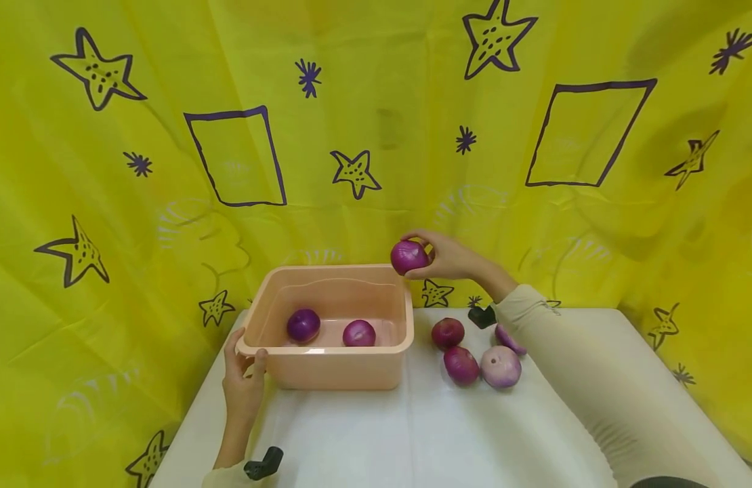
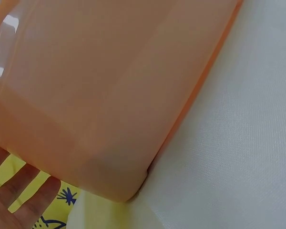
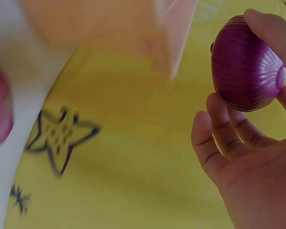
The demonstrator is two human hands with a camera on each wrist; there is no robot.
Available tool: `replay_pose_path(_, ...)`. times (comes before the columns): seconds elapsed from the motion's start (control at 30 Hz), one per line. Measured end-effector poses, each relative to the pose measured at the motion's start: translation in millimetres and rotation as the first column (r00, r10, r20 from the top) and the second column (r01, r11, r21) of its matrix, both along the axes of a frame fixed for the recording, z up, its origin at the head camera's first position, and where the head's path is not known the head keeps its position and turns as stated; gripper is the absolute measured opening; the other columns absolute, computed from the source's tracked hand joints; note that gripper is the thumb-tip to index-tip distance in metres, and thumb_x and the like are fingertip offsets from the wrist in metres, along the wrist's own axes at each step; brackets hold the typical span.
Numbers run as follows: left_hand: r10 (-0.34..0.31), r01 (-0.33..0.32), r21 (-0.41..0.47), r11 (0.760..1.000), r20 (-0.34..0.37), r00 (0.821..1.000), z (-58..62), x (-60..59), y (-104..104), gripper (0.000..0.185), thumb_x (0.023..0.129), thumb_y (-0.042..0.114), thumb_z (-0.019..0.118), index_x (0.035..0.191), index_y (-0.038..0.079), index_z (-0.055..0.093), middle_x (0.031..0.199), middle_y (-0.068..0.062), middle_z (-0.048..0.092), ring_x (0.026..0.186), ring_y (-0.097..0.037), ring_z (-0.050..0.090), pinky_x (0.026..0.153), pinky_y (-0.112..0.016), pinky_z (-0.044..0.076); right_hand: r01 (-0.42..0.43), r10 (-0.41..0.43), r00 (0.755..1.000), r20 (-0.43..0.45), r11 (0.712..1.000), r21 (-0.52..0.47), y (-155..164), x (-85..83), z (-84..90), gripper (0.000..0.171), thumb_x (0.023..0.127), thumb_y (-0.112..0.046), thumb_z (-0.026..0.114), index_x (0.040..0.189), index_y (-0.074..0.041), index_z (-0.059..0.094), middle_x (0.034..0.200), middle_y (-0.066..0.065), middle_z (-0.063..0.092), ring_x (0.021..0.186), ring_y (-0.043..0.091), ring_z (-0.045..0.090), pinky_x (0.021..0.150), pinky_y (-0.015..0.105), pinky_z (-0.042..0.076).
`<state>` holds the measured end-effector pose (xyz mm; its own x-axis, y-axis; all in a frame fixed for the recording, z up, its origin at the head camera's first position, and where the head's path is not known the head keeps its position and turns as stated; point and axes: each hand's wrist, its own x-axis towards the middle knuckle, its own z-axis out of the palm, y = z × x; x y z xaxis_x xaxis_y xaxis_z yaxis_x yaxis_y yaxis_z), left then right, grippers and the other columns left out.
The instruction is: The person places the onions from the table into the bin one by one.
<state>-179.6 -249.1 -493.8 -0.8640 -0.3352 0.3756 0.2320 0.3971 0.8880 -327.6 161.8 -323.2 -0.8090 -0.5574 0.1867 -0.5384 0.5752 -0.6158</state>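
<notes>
A peach plastic tub (image 1: 333, 369) stands on the white table (image 1: 412, 434) and holds two red onions (image 1: 303, 324) (image 1: 359, 333). My left hand (image 1: 246, 349) clasps the tub's near left corner, thumb on the rim; in the left wrist view its fingers (image 2: 19, 195) lie beside the tub wall (image 2: 100, 95). My right hand (image 1: 420, 252) holds a red onion (image 1: 408, 256) in the air over the tub's far right corner. The right wrist view shows that onion (image 3: 245, 64) pinched between thumb and curled fingers (image 3: 214, 138).
Right of the tub lie two dark red onions (image 1: 447, 333) (image 1: 461, 364), a pale one (image 1: 500, 366) and another (image 1: 510, 339) partly hidden by my right sleeve. A yellow star-printed cloth (image 1: 376, 135) hangs behind and around the table.
</notes>
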Motion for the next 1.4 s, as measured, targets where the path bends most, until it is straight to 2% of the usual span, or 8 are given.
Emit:
replay_pose_path(0.13, 0.0, 0.0, -0.002, 1.0, 0.004, 1.0, -0.1, -0.4, 0, 0.061, 0.105, 0.019, 0.06, 0.159, 0.025, 0.032, 0.154, -0.018, 0.049, 0.104, 0.004, 0.054, 0.074, -0.008, 0.05, -0.026, 0.026, 0.999, 0.022, 1.0, -0.016, -32, -4.6, 1.4, 0.072, 0.082, -0.024, 0.088, 0.143, -0.016, 0.051, 0.127, 0.013, 0.059, 0.097, 0.03, 0.065, 0.087, 0.038, 0.06)
replay_pose_path(0.37, 0.013, -0.013, 0.002, 1.0, 0.01, 1.0, -1.4, -0.6, 0, 0.06, 0.105, 0.02, 0.059, 0.159, 0.024, 0.032, 0.152, -0.019, 0.05, 0.104, 0.004, 0.054, 0.075, -0.008, 0.049, -0.122, 0.122, 0.992, 0.001, 0.992, -0.03, -81, -8.3, -3.0, 0.068, 0.081, -0.022, 0.088, 0.139, -0.011, 0.054, 0.13, 0.012, 0.061, 0.113, 0.027, 0.061, 0.095, 0.036, 0.057)
replay_pose_path(0.63, 0.001, -0.001, 0.005, 1.0, 0.009, 1.0, -0.2, 1.2, 0, 0.061, 0.105, 0.02, 0.059, 0.159, 0.025, 0.031, 0.154, -0.017, 0.049, 0.105, 0.003, 0.054, 0.076, -0.008, 0.049, -0.148, 0.148, 0.989, 0.012, 0.988, -0.046, -117, -7.5, -5.4, 0.067, 0.081, -0.021, 0.087, 0.139, -0.011, 0.054, 0.133, 0.013, 0.06, 0.115, 0.028, 0.061, 0.096, 0.035, 0.055)
replay_pose_path(0.93, -0.001, 0.001, 0.01, 1.0, 0.014, 1.0, -0.5, 0.1, 0, 0.06, 0.105, 0.021, 0.059, 0.159, 0.025, 0.031, 0.155, -0.016, 0.048, 0.106, -0.001, 0.054, 0.076, -0.008, 0.05, -0.173, 0.174, 0.985, 0.018, 0.984, -0.042, -133, -10.0, -17.2, 0.067, 0.081, -0.021, 0.088, 0.139, -0.013, 0.054, 0.132, 0.01, 0.06, 0.115, 0.024, 0.06, 0.094, 0.03, 0.055)
replay_pose_path(1.2, -0.003, 0.002, 0.012, 1.0, 0.031, 1.0, -1.3, 0.4, -1, 0.063, 0.105, 0.02, 0.059, 0.16, 0.022, 0.029, 0.156, -0.019, 0.046, 0.106, 0.002, 0.052, 0.076, -0.007, 0.049, -0.17, 0.172, 0.984, 0.055, 0.985, -0.036, -136, -7.2, -20.0, 0.063, 0.083, -0.02, 0.087, 0.136, -0.016, 0.054, 0.128, 0.007, 0.061, 0.112, 0.022, 0.062, 0.094, 0.029, 0.055)
replay_pose_path(1.27, -0.003, 0.002, 0.017, 1.0, 0.033, 0.999, -0.8, 0.7, -1, 0.062, 0.105, 0.021, 0.059, 0.16, 0.023, 0.03, 0.156, -0.018, 0.046, 0.106, 0.002, 0.053, 0.077, -0.007, 0.05, -0.169, 0.17, 0.982, 0.079, 0.985, -0.027, -135, -6.1, -19.8, 0.065, 0.084, -0.021, 0.086, 0.139, -0.015, 0.052, 0.129, 0.01, 0.061, 0.112, 0.025, 0.062, 0.094, 0.032, 0.056)
replay_pose_path(1.4, -0.001, 0.001, 0.017, 1.0, 0.027, 1.0, -0.1, 1.1, 0, 0.061, 0.105, 0.022, 0.059, 0.159, 0.025, 0.031, 0.155, -0.017, 0.047, 0.106, 0.002, 0.054, 0.077, -0.007, 0.05, -0.167, 0.164, 0.981, 0.106, 0.986, 0.016, -135, -5.9, -20.4, 0.076, 0.087, -0.029, 0.084, 0.15, -0.012, 0.044, 0.142, 0.019, 0.055, 0.126, 0.036, 0.057, 0.102, 0.043, 0.052)
